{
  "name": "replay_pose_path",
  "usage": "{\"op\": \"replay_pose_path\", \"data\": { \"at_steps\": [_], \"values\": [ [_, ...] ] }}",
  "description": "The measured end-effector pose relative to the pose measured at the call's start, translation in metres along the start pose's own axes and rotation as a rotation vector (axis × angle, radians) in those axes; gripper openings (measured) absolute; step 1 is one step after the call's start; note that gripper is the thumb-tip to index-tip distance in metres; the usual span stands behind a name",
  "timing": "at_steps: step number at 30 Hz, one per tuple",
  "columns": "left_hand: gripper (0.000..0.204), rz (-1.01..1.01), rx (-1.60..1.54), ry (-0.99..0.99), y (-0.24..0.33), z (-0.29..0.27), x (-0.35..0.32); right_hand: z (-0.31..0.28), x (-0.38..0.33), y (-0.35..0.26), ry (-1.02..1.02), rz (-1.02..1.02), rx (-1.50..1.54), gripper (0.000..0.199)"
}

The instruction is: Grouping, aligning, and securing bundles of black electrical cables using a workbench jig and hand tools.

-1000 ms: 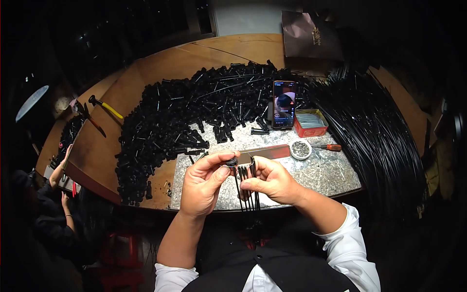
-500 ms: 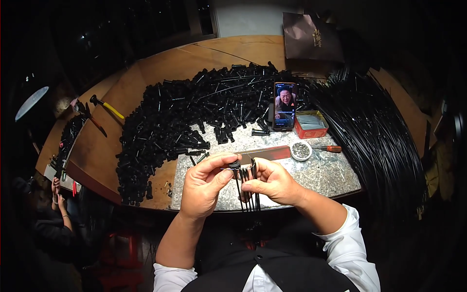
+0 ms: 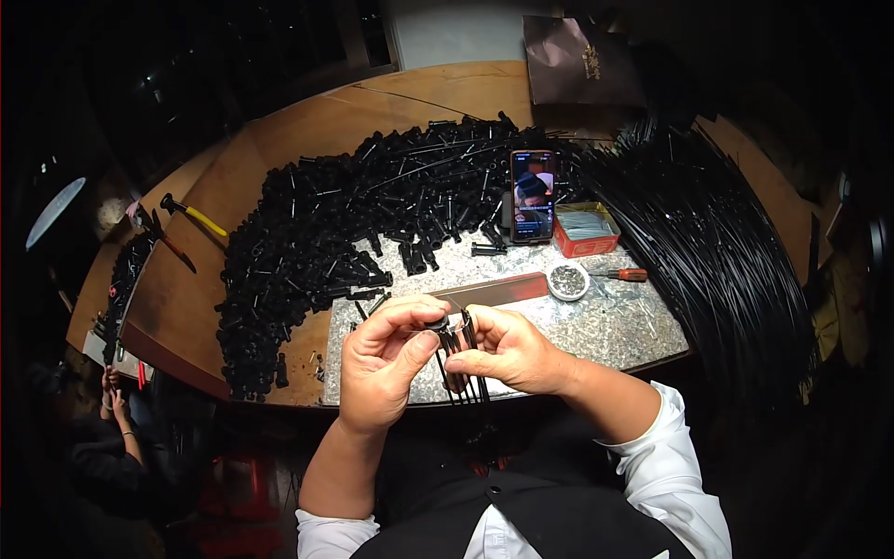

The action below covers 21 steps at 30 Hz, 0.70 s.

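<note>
My left hand point(image 3: 374, 377) pinches a small black round-ended piece point(image 3: 436, 325) between thumb and fingertips. Facing it, my right hand point(image 3: 521, 356) is closed on several thin black rods point(image 3: 477, 387), which hang down below the fingers. The rods' upper ends are close beside the round piece; whether they touch it is too small to tell. Both hands are above the near edge of a speckled stone slab point(image 3: 615, 326), with the fingers partly hiding what they hold.
Behind the slab spreads a heap of black tubular parts point(image 3: 307, 238). A phone point(image 3: 533, 200), red tin point(image 3: 587, 247), bowl of small metal bits point(image 3: 567, 280), screwdriver point(image 3: 629, 275) and flat bar point(image 3: 507, 291) lie ahead. Long black rods point(image 3: 717, 252) fill the right; a yellow-handled hammer point(image 3: 203, 220) lies left.
The whole view has shifted slightly, so the table's things appear a little further left. Both hands keep their grips, with only small finger movement. The phone's picture is different.
</note>
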<state>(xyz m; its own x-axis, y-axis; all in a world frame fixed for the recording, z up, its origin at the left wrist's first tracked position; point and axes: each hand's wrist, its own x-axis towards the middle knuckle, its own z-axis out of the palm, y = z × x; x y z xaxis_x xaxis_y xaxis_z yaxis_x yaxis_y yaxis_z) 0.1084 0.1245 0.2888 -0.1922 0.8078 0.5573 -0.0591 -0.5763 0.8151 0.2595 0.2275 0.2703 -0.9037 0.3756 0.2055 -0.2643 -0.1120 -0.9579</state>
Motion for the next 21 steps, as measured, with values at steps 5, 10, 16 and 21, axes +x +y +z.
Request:
{"op": "replay_pose_path", "data": {
  "at_steps": [5, 10, 16, 21],
  "values": [
    [0.019, 0.008, -0.025, -0.027, -0.0017, 0.0005, 0.0005, 0.0032, -0.0015, -0.0045, -0.04, -0.058, -0.042, 0.013],
    [0.017, -0.028, -0.201, -0.025, -0.0063, -0.0014, -0.0007, 0.0045, -0.0018, -0.0054, -0.077, -0.051, 0.009, 0.011],
    [0.015, -0.028, -0.16, -0.002, -0.0063, -0.0026, -0.0014, 0.0006, 0.0011, -0.0047, -0.12, -0.063, -0.021, 0.011],
    [0.015, -0.06, -0.138, 0.05, -0.0065, -0.0008, -0.0015, 0.0002, 0.0036, -0.0026, -0.108, -0.022, -0.015, 0.013]
  ]
}}
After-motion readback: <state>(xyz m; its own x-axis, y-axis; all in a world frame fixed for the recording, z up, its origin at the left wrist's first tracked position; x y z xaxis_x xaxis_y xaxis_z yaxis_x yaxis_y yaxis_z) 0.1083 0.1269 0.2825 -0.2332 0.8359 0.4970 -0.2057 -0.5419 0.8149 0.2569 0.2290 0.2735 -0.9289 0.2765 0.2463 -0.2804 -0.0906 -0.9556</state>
